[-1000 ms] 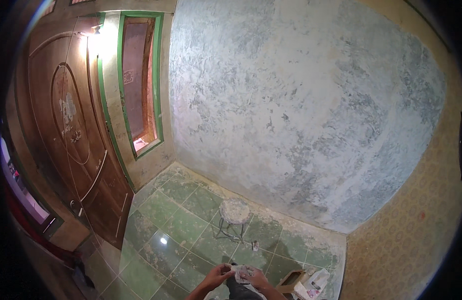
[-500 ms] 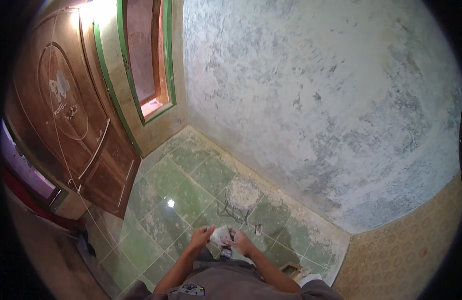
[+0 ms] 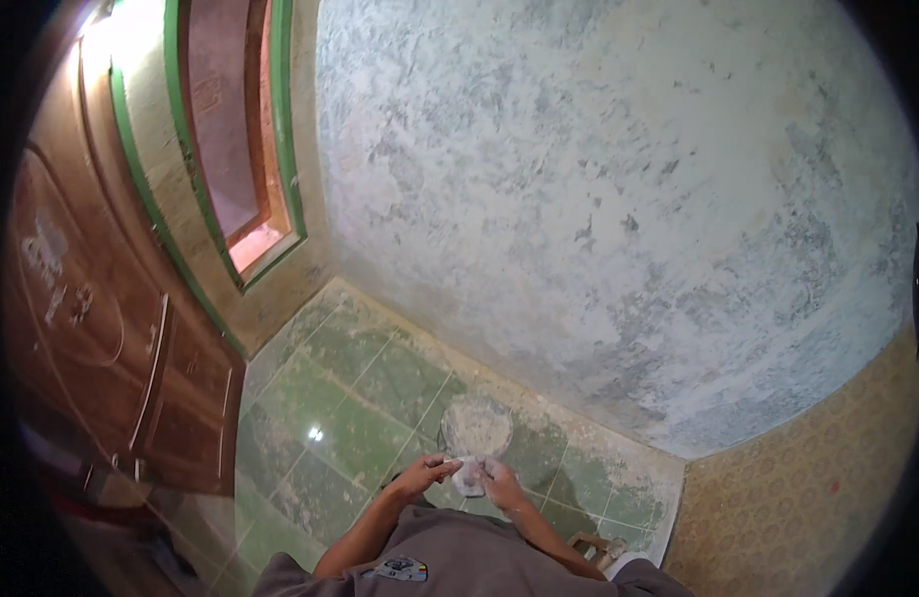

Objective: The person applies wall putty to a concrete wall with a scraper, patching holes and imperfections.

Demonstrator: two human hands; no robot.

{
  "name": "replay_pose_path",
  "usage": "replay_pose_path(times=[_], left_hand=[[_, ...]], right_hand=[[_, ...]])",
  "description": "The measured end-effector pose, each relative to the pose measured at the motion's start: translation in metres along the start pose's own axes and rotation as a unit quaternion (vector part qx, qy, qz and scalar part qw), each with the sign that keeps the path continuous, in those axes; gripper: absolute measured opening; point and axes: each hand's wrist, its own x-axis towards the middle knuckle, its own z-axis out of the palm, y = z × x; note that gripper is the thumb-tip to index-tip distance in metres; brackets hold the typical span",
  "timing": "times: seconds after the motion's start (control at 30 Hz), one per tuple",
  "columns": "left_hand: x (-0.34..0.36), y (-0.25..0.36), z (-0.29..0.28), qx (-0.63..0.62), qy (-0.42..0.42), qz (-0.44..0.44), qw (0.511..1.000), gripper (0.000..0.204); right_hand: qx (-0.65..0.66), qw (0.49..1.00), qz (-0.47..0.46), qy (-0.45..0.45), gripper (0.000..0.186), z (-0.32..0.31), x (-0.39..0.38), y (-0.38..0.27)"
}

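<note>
My left hand (image 3: pixel 427 475) and my right hand (image 3: pixel 499 486) meet in front of my body. Between their pinched fingers is a small, pale, sheet-like piece (image 3: pixel 467 482); its kind is too blurred to make out. The fingers of both hands are closed on its edges, the left at one side and the right at the other. Just beyond my hands stands a round-topped stool (image 3: pixel 477 426), its top coated in whitish dust. My hands hide part of its lower side.
A patchy white-and-grey wall (image 3: pixel 599 219) rises ahead. Dusty green floor tiles (image 3: pixel 320 398) lie below it. To the left are a brown wooden door (image 3: pixel 186 388) and a green-framed window (image 3: pixel 231 129). A small wooden frame (image 3: pixel 587 543) lies at lower right, by a tan patterned wall (image 3: pixel 788 488).
My view has swung right, so the door and window sit further left. Both hands still hold the pale piece, now nearer the stool in the picture and hanging between the fingers.
</note>
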Motion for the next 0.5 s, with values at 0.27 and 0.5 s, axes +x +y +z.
replay_pose_path(times=[0.27,0.5], left_hand=[[0.041,0.068,-0.096,0.054,-0.039,0.055,0.996,0.035],[0.037,0.072,-0.141,0.044,-0.068,0.056,0.995,0.034]], right_hand=[[0.103,0.994,-0.029,-0.014,0.042,0.044,0.068,-0.050],[0.025,1.000,-0.015,-0.001,0.040,0.063,0.112,-0.059]])
